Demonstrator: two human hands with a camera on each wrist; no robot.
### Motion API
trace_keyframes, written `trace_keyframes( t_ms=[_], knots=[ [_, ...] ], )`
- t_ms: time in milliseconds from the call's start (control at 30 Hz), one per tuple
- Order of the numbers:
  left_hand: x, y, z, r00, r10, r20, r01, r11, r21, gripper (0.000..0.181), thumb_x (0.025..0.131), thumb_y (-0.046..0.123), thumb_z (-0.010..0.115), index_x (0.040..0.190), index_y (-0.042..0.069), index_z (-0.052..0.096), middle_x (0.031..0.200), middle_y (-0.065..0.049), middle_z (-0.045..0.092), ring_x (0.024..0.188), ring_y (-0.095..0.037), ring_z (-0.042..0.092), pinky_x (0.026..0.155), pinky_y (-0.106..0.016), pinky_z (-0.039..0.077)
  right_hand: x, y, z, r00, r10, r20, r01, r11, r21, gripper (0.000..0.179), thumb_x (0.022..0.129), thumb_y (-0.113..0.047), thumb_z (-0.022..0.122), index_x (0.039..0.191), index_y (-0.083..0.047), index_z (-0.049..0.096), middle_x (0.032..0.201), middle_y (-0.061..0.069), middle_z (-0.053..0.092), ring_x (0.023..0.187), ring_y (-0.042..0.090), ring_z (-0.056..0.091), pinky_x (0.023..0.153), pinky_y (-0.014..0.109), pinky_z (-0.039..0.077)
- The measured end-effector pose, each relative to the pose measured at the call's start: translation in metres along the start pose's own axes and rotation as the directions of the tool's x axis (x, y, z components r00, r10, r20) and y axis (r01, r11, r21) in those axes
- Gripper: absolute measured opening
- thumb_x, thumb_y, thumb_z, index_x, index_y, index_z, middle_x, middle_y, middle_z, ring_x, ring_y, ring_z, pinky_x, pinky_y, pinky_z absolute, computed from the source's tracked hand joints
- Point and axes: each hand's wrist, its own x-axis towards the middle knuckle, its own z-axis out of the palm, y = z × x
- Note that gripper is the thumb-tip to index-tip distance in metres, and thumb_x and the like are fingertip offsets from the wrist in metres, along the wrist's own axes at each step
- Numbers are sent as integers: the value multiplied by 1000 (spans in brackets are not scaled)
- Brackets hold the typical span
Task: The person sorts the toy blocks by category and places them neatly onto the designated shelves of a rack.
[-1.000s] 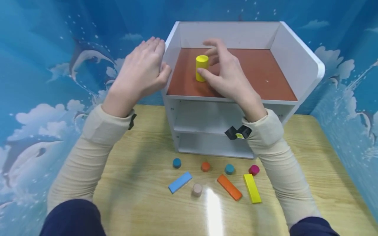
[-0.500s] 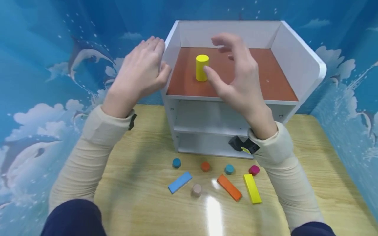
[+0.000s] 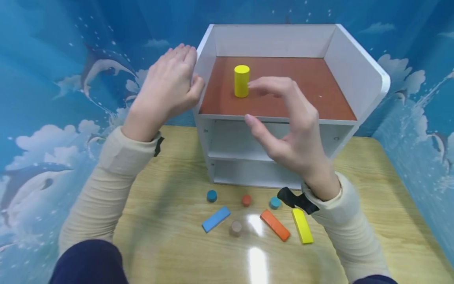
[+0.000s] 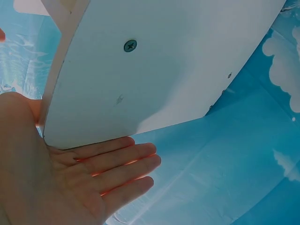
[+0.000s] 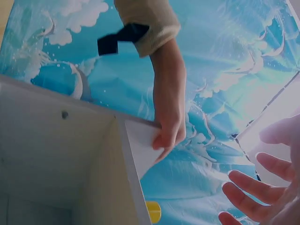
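A yellow cylinder (image 3: 241,83) stands upright on the brown top of a white shelf unit (image 3: 276,41), towards its left side. My right hand (image 3: 296,126) hovers in front of and to the right of it, fingers loosely bent and thumb spread, holding nothing. In the right wrist view, its fingers (image 5: 253,187) are apart from the yellow cylinder (image 5: 153,212). My left hand (image 3: 168,85) rests at the unit's left side panel with straight fingers. The left wrist view has the palm (image 4: 75,187) against the edge of the white panel (image 4: 126,84).
On the wooden table (image 3: 159,236) before the unit lie a blue disc (image 3: 211,196), an orange disc (image 3: 246,200), a teal disc (image 3: 274,202), a beige cylinder (image 3: 235,228), and blue (image 3: 216,219), orange (image 3: 274,225) and yellow (image 3: 302,226) flat blocks. Sea-patterned sheeting (image 3: 35,98) surrounds it.
My right hand has drawn away from the yellow cylinder, rightwards and back towards me. Its wrist now hides the magenta disc. The cylinder and my left hand stay in place.
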Motion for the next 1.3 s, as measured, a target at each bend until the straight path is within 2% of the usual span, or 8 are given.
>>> trace_keyframes(
  t_ms=[300,533,667,1033,1300],
  knots=[
    [0,1,-1,1000,5,-2,-5,1000,-13,61,102,25,28,153,-7,24,158,-23,27,149,-35,20,124,-42,10,-31,-17,8,999,33,-3,-32,995,99,28,90,-14,62,107,7,63,109,19,67,106,31,62,94,39,47],
    [-1,0,-1,1000,2,-5,-2,1000,-9,61,102,25,28,153,-7,24,158,-23,27,149,-35,20,124,-42,10,-58,-22,15,1000,16,4,-16,995,97,26,95,-19,60,100,6,66,101,18,68,95,30,64,83,35,46],
    [-1,0,0,1000,-1,6,1,1000,-8,61,103,26,29,154,-6,22,159,-22,25,149,-35,18,124,-41,9,-73,-22,19,1000,12,24,-15,993,120,25,96,-18,60,100,5,67,100,16,68,93,29,64,81,33,46],
    [-1,1,1,1000,2,1,-2,1000,-12,61,102,26,28,154,-6,22,159,-22,24,149,-34,17,124,-41,8,-125,-11,37,992,62,109,-80,982,171,22,96,-19,60,105,0,67,101,11,68,95,25,63,83,34,45],
    [0,0,0,1000,4,4,-4,1000,-10,61,102,26,29,154,-7,22,159,-23,24,149,-35,18,124,-42,8,-167,-8,45,958,143,247,-181,974,136,20,91,-16,64,108,-6,68,106,4,68,97,20,62,79,32,48]
  ],
)
